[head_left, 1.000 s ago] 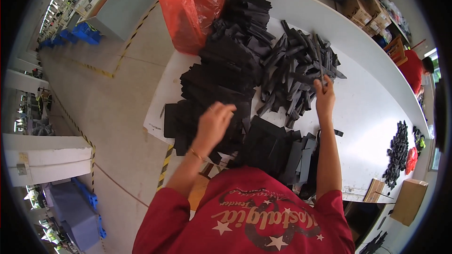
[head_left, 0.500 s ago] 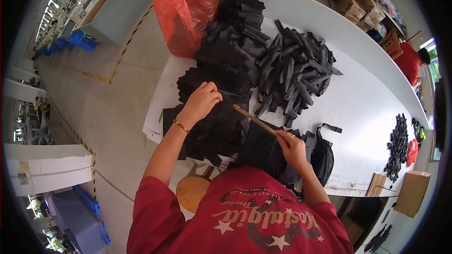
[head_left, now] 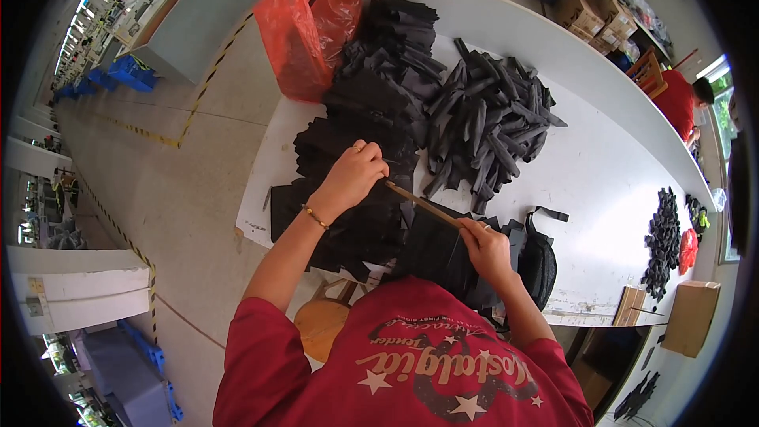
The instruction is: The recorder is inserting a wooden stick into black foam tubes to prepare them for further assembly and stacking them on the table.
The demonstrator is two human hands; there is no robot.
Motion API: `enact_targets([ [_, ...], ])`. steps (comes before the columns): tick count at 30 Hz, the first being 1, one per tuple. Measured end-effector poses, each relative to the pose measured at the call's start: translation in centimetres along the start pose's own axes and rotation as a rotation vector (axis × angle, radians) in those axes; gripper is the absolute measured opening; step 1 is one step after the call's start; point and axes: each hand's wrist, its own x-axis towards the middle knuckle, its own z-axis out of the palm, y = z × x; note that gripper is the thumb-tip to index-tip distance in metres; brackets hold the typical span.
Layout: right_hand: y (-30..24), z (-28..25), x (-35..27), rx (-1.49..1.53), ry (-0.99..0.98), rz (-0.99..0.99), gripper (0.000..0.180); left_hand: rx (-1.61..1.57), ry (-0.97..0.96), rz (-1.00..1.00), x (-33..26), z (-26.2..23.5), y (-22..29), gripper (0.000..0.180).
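My right hand [head_left: 488,251] is wrapped round one end of a thin, light brown stick [head_left: 423,203] that points up and left. The stick's far tip meets the fingertips of my left hand [head_left: 350,179]. Those fingers are pinched on a black fabric piece, only a dark sliver of which shows beyond them. Beneath lie overlapping layers of flat black fabric pieces [head_left: 371,115] spread along the table's left side. A heap of narrow, folded black strips [head_left: 494,122] lies to their right. Close to my body, more black fabric [head_left: 431,249] sits below the stick.
A red plastic bag [head_left: 304,39] stands at the far left table corner. Right of my right hand is a black bag with a strap [head_left: 540,269]. Another black pile [head_left: 664,241] and a cardboard box [head_left: 690,318] are far right. A wooden stool [head_left: 322,324] stands below the table edge.
My left hand has moved a little right and down, closing the gap to the stick's tip. The stick stays in my right hand, which has barely shifted.
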Motion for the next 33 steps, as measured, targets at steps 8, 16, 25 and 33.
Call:
enact_targets([
  [8, -1.3, 4.7, 1.6, 0.286, 0.049, 0.045, 0.026, 0.024, 0.259, 0.130, 1.0, 2.2, 8.7, 0.013],
  [16, -3.9, 7.4, 0.2, 0.469, 0.055, 0.172, 0.030, -2.210, 0.696, -0.748, -2.7, 10.0, 8.3, 0.020],
  [25, -3.8, 7.4, -4.4, 0.307, -0.045, 0.234, 0.014, -1.754, 1.071, -1.037, -0.2, 6.0, 6.5, 0.018],
  [33, -3.4, 2.4, -7.2, 0.338, -0.065, 0.349, 0.010, -1.673, 1.230, -0.822, 1.4, 0.5, 0.3, 0.022],
])
